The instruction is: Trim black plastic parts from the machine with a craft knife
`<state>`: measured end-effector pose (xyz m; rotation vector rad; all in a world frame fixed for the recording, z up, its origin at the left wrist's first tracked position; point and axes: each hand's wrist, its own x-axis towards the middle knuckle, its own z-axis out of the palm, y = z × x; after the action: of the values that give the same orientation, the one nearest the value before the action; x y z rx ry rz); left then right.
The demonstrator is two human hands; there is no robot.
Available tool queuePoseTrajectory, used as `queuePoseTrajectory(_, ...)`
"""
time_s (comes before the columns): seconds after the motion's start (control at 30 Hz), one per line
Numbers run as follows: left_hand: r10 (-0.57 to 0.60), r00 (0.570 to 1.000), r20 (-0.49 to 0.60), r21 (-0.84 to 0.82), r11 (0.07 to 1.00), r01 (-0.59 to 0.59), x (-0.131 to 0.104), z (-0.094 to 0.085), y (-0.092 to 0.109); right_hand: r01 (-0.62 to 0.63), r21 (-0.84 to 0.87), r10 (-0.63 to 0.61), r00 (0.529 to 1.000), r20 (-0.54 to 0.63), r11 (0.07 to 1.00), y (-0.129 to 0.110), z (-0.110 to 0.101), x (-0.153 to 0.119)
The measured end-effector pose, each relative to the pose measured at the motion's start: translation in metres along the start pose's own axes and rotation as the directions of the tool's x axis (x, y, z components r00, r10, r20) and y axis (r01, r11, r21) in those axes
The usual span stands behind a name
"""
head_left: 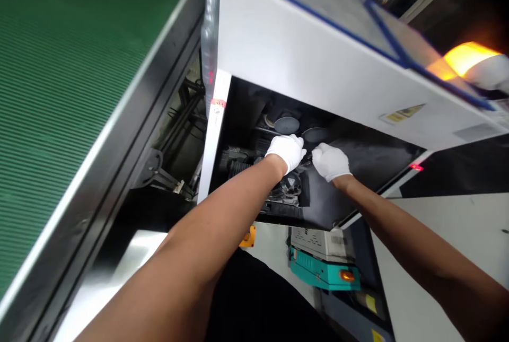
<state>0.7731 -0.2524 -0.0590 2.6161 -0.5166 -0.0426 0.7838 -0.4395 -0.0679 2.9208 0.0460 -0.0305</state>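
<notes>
Inside the dark machine bay point(350, 172) at frame centre, work looks mid-way: left hand point(287, 152) and right hand point(330, 161), fingers curled, grip unclear, near round discs point(287, 125)

Both hands reach into the dark open bay of the large white machine housing point(302, 61), the white-gloved left hand point(287, 152) just left of the white-gloved right hand point(330, 161), nearly touching. Two round grey discs point(287, 125) sit just behind the hands, inside the bay. A ribbed green mat point(75, 66) lies far left. A teal box-shaped unit point(324, 273) sits below the bay, between the forearms
</notes>
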Motion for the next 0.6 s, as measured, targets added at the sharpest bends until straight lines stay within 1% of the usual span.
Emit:
queuePoseTrajectory(0.07,-0.048,0.998,0.034,0.036,0.998,0.046,-0.008,-0.016,0.004,-0.012,0.054,0.013,1.0,-0.014,0.998,-0.003,-0.008,-0.006)
queuePoseTrajectory(0.13,-0.098,0.995,0.007,0.067,0.993,0.098,-0.028,-0.03,0.007,-0.026,0.106,0.031,0.998,-0.045,0.994,-0.008,-0.015,-0.015)
queuePoseTrajectory(0.2,-0.142,0.987,-0.071,0.073,0.986,0.147,-0.062,-0.038,0.01,-0.011,0.146,0.027,0.994,-0.107,0.989,-0.015,-0.024,-0.024)
queuePoseTrajectory(0.23,-0.166,0.98,-0.107,0.063,0.983,0.173,-0.083,-0.038,0.011,0.016,0.161,0.008,0.989,-0.146,0.987,-0.021,-0.028,-0.028)
queuePoseTrajectory(0.27,-0.197,0.972,-0.131,0.043,0.978,0.204,-0.106,-0.036,0.011,0.056,0.171,-0.023,0.982,-0.189,0.984,-0.028,-0.033,-0.031)
queuePoseTrajectory(0.33,-0.224,0.968,-0.113,-0.012,0.975,0.224,-0.158,-0.023,0.01,0.147,0.181,-0.093,0.956,-0.279,0.972,-0.047,-0.04,-0.032)
queuePoseTrajectory(0.4,-0.21,0.976,-0.063,-0.069,0.976,0.206,-0.215,-0.002,0.01,0.21,0.189,-0.137,0.931,-0.338,0.959,-0.072,-0.042,-0.03)
queuePoseTrajectory(0.47,-0.226,0.974,-0.026,-0.116,0.968,0.222,-0.272,0.02,0.012,0.23,0.205,-0.151,0.928,-0.34,0.951,-0.095,-0.039,-0.028)
queuePoseTrajectory(0.5,-0.268,0.963,-0.003,-0.196,0.945,0.262,-0.299,0.029,0.014,0.238,0.213,-0.161,0.932,-0.325,0.948,-0.103,-0.037,-0.027)
queuePoseTrajectory(0.53,-0.343,0.939,0.03,-0.222,0.914,0.34,-0.325,0.035,0.015,0.256,0.216,-0.184,0.934,-0.305,0.942,-0.107,-0.034,-0.027)
queuePoseTrajectory(0.6,-0.486,0.872,0.06,-0.149,0.859,0.49,-0.368,0.038,0.019,0.307,0.204,-0.242,0.926,-0.291,0.93,-0.102,-0.031,-0.028)
